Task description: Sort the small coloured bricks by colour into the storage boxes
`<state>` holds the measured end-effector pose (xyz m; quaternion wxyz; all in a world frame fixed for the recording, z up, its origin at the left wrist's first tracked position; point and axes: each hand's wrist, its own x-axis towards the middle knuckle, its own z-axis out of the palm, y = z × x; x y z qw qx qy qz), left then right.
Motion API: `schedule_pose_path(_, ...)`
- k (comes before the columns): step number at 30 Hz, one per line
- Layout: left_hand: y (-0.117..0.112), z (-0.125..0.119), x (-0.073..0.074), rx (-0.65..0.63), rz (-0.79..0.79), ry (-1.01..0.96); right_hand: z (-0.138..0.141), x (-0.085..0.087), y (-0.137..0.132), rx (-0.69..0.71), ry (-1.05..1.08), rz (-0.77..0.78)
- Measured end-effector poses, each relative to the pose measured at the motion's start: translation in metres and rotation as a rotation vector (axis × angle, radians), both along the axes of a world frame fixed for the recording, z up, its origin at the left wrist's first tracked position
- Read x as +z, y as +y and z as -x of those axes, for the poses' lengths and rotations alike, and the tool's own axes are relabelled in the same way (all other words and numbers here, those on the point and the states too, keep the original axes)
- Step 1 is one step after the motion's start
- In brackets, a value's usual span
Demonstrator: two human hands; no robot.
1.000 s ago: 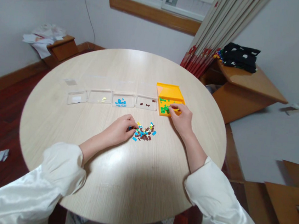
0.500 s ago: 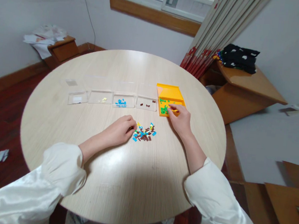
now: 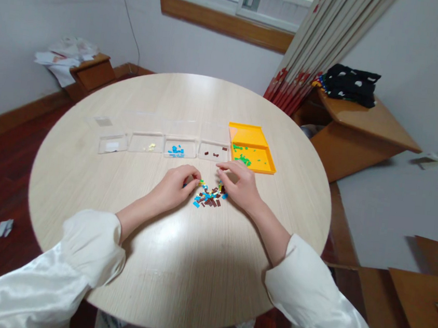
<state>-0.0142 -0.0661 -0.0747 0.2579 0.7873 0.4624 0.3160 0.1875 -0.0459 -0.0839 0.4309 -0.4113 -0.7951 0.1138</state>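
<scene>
A pile of small toy bricks (image 3: pixel 210 198), mostly brown and blue with some white and yellow, lies mid-table. At its left side is my left hand (image 3: pixel 177 187), thumb and forefinger pinched together with a small green brick (image 3: pixel 202 181) at their tips. My right hand (image 3: pixel 241 186) hovers over the pile's right edge, its fingers apart and nothing visible between them. Behind it stands the open yellow box (image 3: pixel 266 165) with green bricks (image 3: pixel 243 159) inside.
Left of the yellow box, clear open boxes stand in a row: one with brown bricks (image 3: pixel 216 155), one with blue bricks (image 3: pixel 176 150), one with pale yellow bricks (image 3: pixel 151 147), and one with white pieces (image 3: pixel 112 146). All rest on the round table (image 3: pixel 176 269).
My right hand has left the yellow box and come left and toward me to the pile. The left hand has turned slightly, and a green brick now shows at its fingertips.
</scene>
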Motion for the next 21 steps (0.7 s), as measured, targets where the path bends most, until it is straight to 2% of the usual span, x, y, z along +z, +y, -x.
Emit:
schedule_pose_path(4, -0.001, -0.004, 0.000, 0.055, 0.003, -0.076, 0.017, 0.000, -0.012, 0.145, -0.031, 0.045)
schedule_pose_path(13, 0.001, -0.008, 0.001, 0.122, 0.046, -0.144, 0.018, 0.002, -0.012, 0.183, 0.002, 0.013)
schedule_pose_path(18, 0.000, -0.009, 0.000, 0.139, 0.017, -0.150, 0.016, 0.003, -0.011, 0.145, -0.018, 0.010)
schedule_pose_path(21, -0.002, -0.011, -0.001, 0.054, -0.013, -0.136, 0.007, 0.003, -0.005, 0.060, 0.004, -0.035)
